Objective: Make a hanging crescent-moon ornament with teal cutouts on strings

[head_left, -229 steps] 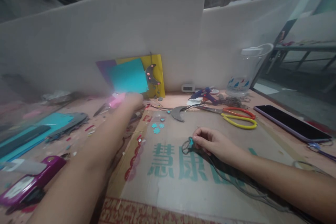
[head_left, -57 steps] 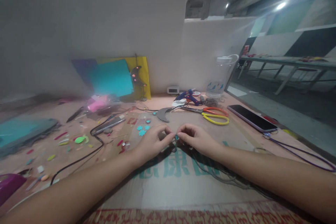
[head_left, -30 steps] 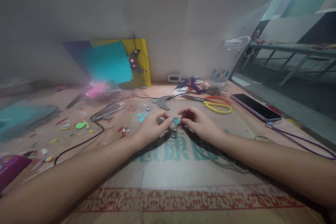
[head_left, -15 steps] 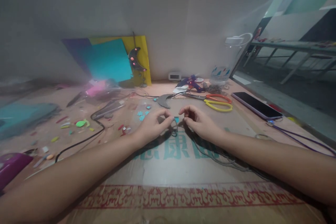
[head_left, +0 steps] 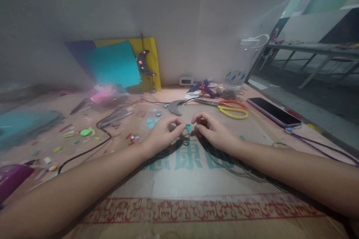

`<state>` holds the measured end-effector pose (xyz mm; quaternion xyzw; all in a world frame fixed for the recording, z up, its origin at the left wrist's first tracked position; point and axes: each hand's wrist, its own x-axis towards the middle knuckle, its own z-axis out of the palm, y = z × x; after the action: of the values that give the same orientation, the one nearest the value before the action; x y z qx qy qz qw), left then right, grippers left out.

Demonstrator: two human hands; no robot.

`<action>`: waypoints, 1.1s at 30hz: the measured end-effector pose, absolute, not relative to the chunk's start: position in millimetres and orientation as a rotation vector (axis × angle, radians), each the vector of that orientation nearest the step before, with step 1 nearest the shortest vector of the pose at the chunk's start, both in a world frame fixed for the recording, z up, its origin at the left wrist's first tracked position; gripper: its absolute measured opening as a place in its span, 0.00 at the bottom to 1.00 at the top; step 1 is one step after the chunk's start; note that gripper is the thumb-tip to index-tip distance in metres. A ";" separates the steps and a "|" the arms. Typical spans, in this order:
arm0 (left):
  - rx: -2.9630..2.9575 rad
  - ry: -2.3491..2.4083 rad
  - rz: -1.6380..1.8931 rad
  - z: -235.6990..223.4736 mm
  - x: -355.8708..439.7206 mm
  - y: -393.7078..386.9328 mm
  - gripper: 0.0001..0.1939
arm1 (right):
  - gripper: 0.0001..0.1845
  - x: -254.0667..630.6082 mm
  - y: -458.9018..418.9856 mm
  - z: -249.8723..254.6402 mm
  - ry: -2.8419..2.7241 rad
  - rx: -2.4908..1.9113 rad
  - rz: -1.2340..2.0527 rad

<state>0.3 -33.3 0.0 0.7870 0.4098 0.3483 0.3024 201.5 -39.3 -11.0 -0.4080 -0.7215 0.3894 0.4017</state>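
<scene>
Thumb and fingers of my left hand (head_left: 168, 131) are pinched on a thin grey cord (head_left: 186, 140), whose short end curls below the fingertips. My right hand (head_left: 210, 130) faces it a small gap away, its fingers curled and pinched on the same kind of cord. From under the right hand a longer run of grey cord (head_left: 232, 171) trails across the board toward the right forearm. A small blue piece (head_left: 188, 127) shows between the two hands. Just beyond them lies a grey felt crescent moon (head_left: 175, 107).
Scissors (head_left: 232, 109) with orange and yellow handles lie behind my right hand. A phone (head_left: 273, 112) rests farther right. At the back stand a purple glue gun (head_left: 204, 88), a clear bottle (head_left: 237, 67) and coloured sheets (head_left: 114, 63). Small blue flowers (head_left: 151, 122) and scraps lie left.
Both hands keep nearly the same place and pose. The view has shifted very slightly.
</scene>
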 end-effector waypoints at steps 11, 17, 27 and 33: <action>2.111 1.087 0.931 3.8 0.4 -36.4 0.12 | 0.15 199.2 -37.4 -6.8 -1.676 -1.045 1.137; 2.225 1.099 0.926 3.7 0.0 -34.2 0.12 | 0.11 196.6 -42.2 2.8 -1.801 -1.128 1.070; 2.270 1.040 0.896 3.3 -0.2 -33.3 0.11 | 0.11 198.2 -42.6 1.0 -1.837 -1.121 1.005; 2.238 1.072 0.936 1.9 -0.1 -33.7 0.12 | 0.19 199.8 -39.7 -3.9 -1.868 -1.073 1.077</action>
<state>-0.1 -33.7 1.9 0.8186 0.3923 0.3424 0.2424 199.8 -39.7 -3.9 -0.4160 -0.7241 0.4174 0.3584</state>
